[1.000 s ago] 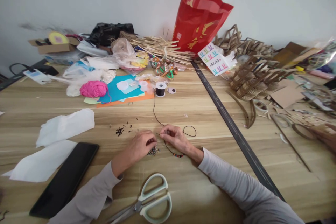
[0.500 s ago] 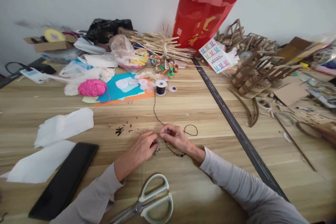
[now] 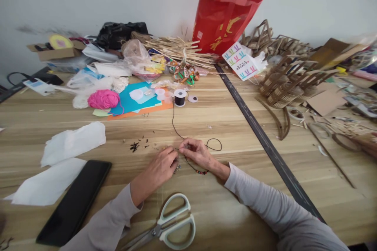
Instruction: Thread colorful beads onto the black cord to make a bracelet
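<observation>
My right hand (image 3: 198,153) pinches a thin black cord (image 3: 174,123) close to its tip, which points left. Several coloured beads (image 3: 202,172) are strung on the cord below that hand. Just left of it, my left hand (image 3: 159,166) is closed with its fingertips drawn together; what they hold, if anything, is hidden. Small loose metallic-looking beads (image 3: 177,169) lie on the table by the left fingertips. The cord runs back to a spool (image 3: 180,98) with black thread wound on it.
White-handled scissors (image 3: 175,223) lie in front of my hands. Short black cord scraps (image 3: 134,147) lie to the left, near a dark flat tray-like object (image 3: 75,202) and white paper sheets (image 3: 73,144). Pink yarn (image 3: 103,99), a red bag (image 3: 225,15) and small woven baskets (image 3: 284,90) stand farther back.
My left hand has shifted very slightly at the loose beads, its fingers a little more curled. My right hand keeps its pinch on the cord. The view has tilted slightly.
</observation>
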Demonstrator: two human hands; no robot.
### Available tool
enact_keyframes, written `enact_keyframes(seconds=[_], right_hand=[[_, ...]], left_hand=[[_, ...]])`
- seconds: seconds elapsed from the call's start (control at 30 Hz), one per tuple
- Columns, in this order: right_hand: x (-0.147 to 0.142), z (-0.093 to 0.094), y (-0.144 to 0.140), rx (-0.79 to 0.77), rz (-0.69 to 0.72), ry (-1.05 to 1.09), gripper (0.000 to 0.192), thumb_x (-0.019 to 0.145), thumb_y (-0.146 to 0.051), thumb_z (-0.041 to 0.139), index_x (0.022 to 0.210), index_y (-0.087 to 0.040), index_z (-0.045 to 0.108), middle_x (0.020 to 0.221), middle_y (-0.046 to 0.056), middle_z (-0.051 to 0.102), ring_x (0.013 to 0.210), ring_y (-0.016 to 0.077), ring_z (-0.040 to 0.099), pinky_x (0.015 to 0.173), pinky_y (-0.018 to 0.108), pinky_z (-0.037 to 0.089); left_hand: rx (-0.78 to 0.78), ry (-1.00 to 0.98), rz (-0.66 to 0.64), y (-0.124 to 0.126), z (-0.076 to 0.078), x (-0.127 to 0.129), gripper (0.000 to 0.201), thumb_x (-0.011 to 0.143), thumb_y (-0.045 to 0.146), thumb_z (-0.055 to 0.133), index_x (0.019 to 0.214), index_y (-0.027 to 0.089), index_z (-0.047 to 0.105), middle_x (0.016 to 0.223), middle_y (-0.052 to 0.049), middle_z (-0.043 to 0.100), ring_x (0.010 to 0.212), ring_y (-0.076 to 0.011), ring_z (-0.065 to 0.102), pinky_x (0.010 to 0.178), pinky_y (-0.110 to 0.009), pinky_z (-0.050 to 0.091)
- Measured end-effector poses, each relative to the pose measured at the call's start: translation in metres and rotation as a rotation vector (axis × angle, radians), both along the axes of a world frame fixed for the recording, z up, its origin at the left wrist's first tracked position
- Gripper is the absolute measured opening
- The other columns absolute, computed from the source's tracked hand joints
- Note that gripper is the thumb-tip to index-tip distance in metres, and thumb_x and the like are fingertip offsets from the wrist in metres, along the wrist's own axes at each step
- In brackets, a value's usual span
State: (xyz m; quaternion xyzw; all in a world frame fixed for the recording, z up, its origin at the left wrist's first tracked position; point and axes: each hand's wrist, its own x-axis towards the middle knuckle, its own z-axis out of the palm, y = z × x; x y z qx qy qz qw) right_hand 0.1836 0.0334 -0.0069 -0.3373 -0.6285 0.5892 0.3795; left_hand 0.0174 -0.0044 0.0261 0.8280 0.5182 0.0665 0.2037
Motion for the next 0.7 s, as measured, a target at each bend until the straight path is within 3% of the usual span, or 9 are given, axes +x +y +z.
enact_keyframes(seconds=[0.5, 0.6, 0.7], right_hand=[[-0.001, 0.006, 0.0, 0.02, 0.008, 0.005, 0.024, 0.079, -0.037, 0.063, 0.076, -0.013, 0.058, 0.061, -0.003, 0.05, 0.051, 0.0066, 0.041, 0.05, 0.019, 0.033], [-0.001, 0.007, 0.0, 0.01, 0.001, 0.002, 0.026, 0.08, -0.038, 0.062, 0.075, -0.014, 0.057, 0.06, -0.004, 0.048, 0.051, 0.0064, 0.04, 0.049, 0.019, 0.032], [-0.002, 0.008, -0.002, -0.004, -0.016, -0.008, 0.028, 0.081, -0.041, 0.06, 0.075, -0.014, 0.056, 0.058, -0.005, 0.045, 0.051, 0.0068, 0.038, 0.048, 0.019, 0.03]], left_hand=[[0.017, -0.014, 0.002, -0.001, 0.001, -0.001, 0.023, 0.084, 0.011, 0.042, 0.07, 0.016, 0.059, 0.08, -0.007, 0.058, 0.077, -0.0201, 0.057, 0.074, -0.032, 0.045], [0.001, -0.167, 0.078, 0.002, -0.001, -0.005, 0.019, 0.079, 0.011, 0.046, 0.067, 0.015, 0.06, 0.075, -0.007, 0.06, 0.073, -0.0199, 0.057, 0.071, -0.032, 0.045], [-0.122, -0.456, 0.245, 0.007, -0.005, -0.013, 0.01, 0.075, 0.017, 0.053, 0.071, 0.015, 0.062, 0.068, -0.004, 0.063, 0.063, -0.0169, 0.057, 0.063, -0.028, 0.046]])
